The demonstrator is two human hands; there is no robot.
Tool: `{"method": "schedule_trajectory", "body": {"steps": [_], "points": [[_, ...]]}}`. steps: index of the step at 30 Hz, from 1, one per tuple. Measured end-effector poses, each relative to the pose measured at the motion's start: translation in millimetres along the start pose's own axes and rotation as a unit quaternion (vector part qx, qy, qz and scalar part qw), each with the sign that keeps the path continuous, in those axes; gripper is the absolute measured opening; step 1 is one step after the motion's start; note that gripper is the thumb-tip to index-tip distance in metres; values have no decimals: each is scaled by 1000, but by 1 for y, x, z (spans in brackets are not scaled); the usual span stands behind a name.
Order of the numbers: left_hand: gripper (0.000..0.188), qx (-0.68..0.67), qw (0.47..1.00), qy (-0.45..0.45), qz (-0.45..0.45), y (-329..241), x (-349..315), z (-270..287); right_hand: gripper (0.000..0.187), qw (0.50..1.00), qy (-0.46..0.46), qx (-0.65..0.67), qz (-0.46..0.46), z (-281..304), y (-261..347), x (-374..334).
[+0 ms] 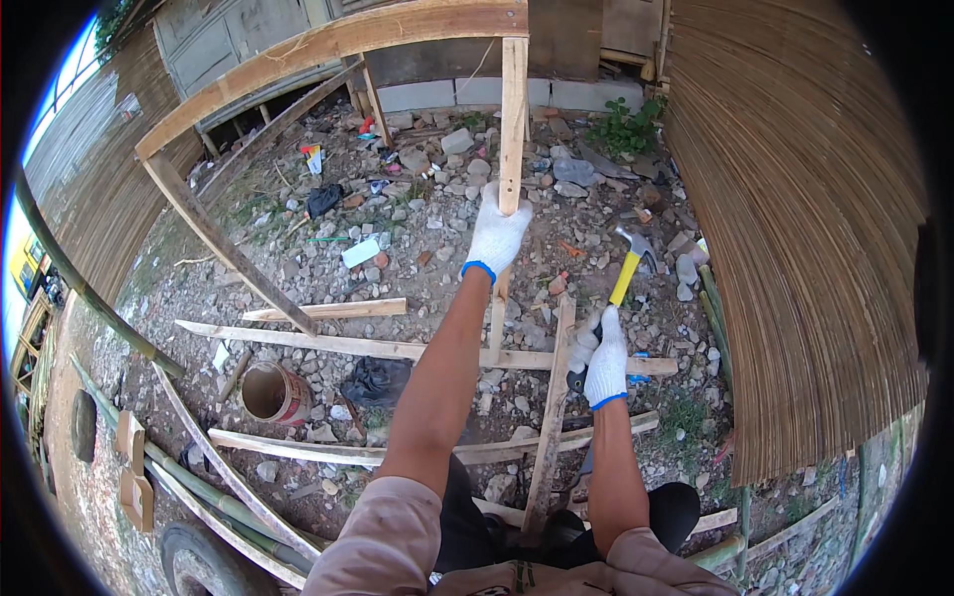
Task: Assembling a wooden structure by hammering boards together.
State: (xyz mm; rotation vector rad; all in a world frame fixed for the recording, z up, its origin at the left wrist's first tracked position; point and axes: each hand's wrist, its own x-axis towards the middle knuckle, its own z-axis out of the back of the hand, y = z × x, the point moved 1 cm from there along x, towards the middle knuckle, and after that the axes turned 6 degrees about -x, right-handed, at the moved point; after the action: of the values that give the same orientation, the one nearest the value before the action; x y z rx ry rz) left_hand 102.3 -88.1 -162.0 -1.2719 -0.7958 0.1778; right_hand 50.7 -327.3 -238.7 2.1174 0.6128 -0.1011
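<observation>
A white knit glove with a blue cuff covers my left hand (499, 234), whose fingers are wrapped round an upright wooden post (513, 119). The post meets a long wooden beam (343, 40) at the top of the frame, and its lower part shows below my hand. In a matching glove, my right hand (607, 366) grips a claw hammer (625, 278) by the end of its yellow handle. Its metal head points away from me, over the stones, apart from the post.
Wooden strips (368, 345) lie across the rubble in front of me. A bucket (273, 394) stands near a black plastic bag (377, 381). A slatted wall (785, 238) rises on the right. A slanted wooden leg (231, 247) supports the beam's left end. A tyre (194, 561) lies lower left.
</observation>
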Motion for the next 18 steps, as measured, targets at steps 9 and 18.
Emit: {"method": "schedule_trajectory", "body": {"steps": [9,18], "points": [[69,23,985,-126,-115,-18,-36,-11,41,943,-59,-315,-89,88,-70,7],[73,21,995,-16,-92,-13,-39,-3,45,995,63,-19,79,-23,15,-12]]}}
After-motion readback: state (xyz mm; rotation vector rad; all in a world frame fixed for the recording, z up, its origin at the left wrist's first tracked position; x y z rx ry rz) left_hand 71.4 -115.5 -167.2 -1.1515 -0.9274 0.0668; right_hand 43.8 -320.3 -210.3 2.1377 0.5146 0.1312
